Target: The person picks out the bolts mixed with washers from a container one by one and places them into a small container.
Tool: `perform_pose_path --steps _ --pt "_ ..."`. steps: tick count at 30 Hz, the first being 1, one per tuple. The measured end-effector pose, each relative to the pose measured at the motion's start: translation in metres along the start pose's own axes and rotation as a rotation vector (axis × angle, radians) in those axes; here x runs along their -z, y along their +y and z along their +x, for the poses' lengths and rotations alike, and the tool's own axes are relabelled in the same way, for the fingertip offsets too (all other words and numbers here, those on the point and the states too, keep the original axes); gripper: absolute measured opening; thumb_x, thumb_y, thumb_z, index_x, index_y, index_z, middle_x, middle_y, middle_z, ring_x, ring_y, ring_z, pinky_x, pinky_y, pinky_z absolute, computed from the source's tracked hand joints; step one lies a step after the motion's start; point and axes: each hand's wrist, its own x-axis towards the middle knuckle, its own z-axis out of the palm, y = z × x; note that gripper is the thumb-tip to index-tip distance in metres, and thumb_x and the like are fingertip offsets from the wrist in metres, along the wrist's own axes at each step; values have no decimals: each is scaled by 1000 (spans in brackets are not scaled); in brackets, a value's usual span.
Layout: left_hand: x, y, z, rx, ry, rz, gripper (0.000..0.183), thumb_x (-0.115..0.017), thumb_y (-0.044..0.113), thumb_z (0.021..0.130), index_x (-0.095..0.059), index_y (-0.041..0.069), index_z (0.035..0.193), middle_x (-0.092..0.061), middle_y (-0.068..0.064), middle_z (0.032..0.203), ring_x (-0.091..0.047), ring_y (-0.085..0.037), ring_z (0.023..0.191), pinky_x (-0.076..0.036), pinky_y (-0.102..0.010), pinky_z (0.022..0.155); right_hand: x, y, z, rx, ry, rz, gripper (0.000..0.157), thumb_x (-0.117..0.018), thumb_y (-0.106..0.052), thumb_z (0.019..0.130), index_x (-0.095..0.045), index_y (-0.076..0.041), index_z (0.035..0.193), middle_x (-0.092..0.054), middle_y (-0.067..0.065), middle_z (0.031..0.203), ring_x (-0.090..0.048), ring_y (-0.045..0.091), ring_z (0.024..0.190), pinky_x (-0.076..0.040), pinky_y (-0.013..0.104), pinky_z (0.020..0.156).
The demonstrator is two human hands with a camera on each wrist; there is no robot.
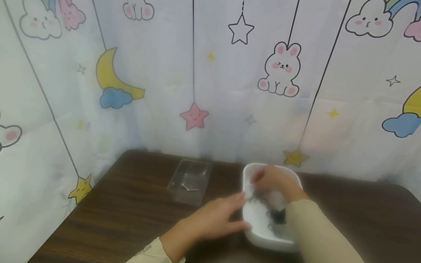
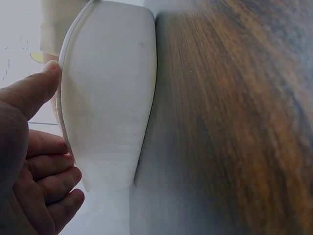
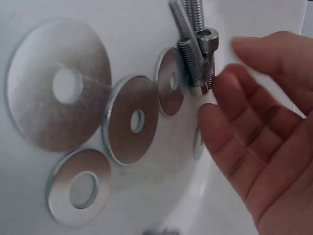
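A white plastic basin (image 1: 269, 244) stands on the table. My left hand (image 1: 216, 217) touches its left side, with the thumb and fingertips at the rim; the left wrist view shows the basin's outer wall (image 2: 110, 88). Inside the basin is my right hand (image 1: 274, 180). In the right wrist view, its loosely bent fingers (image 3: 227, 127) are right beside a small cluster of socket-head bolts (image 3: 193, 49), with nothing between thumb and fingers. Several flat metal washers of different sizes lie near the bolts, including a large washer (image 3: 36, 88) and a smaller washer (image 3: 56, 191).
To the left of the basin stands a clear plastic box (image 1: 176, 183) with compartments and a small metal piece (image 1: 190, 189) inside. Both are on a dark wood-grain table (image 1: 117, 217). A white curtain (image 1: 157, 52) with cartoon prints hangs behind the table.
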Motion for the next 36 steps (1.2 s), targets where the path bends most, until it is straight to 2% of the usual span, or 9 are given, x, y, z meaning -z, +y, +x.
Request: perform_pose_path --steps 1,3,6,14,21,25,30,36 --pt "0 0 0 0 1 2 73 -56 55 95 -33 19 154 -29 -2 161 -38 -23 143 -34 -39 118 0 1 -1 0 -8 -46 25 -75 -18 77 -72 -22 101 -70 -4 91 -63 17 84 -53 32 75" --pt "0 0 0 2 0 -2 73 -56 55 95 -33 19 154 -29 -1 161 -38 -23 143 -33 -39 118 -1 1 -1 32 -35 -80 22 -73 -15 77 -73 -21 98 -70 -4 87 -64 16 80 -53 31 74" --pt "0 0 0 5 -4 -7 74 -56 55 95 -32 19 154 -28 -1 161 -37 -24 144 -33 -40 118 -2 1 -2 65 -68 -79 22 -72 -9 75 -73 -17 95 -71 -2 82 -65 16 75 -55 30 70" --pt "1 0 -1 -4 -1 3 74 -56 55 95 -34 17 154 -31 -5 160 -38 -23 143 -32 -36 118 -6 -4 -2 114 -121 -113 13 -77 -13 71 -75 -19 82 -69 -4 75 -62 14 66 -53 27 61" --pt "0 -1 -1 -8 2 -1 73 -57 54 94 -33 20 154 -29 0 161 -38 -21 143 -33 -38 118 -10 -3 -1 88 -111 -136 7 -79 -21 72 -72 -18 73 -67 -1 66 -60 14 56 -51 27 51" --pt "-1 -1 0 -20 5 3 72 -57 53 95 -34 19 154 -31 -3 160 -38 -22 143 -34 -40 117 -10 0 0 82 -86 -88 5 -76 -20 75 -72 -17 78 -68 1 71 -62 17 59 -53 29 53" --pt "-1 -1 -1 -27 7 3 71 -56 54 95 -35 18 153 -30 -4 160 -38 -24 143 -34 -41 117 -4 1 0 64 -26 -25 10 -70 -21 84 -71 -18 93 -70 2 83 -64 19 73 -55 32 66" --pt "0 0 -1 -24 7 -10 73 -55 55 95 -32 18 154 -30 -6 160 -38 -25 143 -34 -40 117 0 4 3 135 26 -14 20 -68 -28 90 -72 -18 106 -71 -1 90 -64 15 79 -55 33 78"
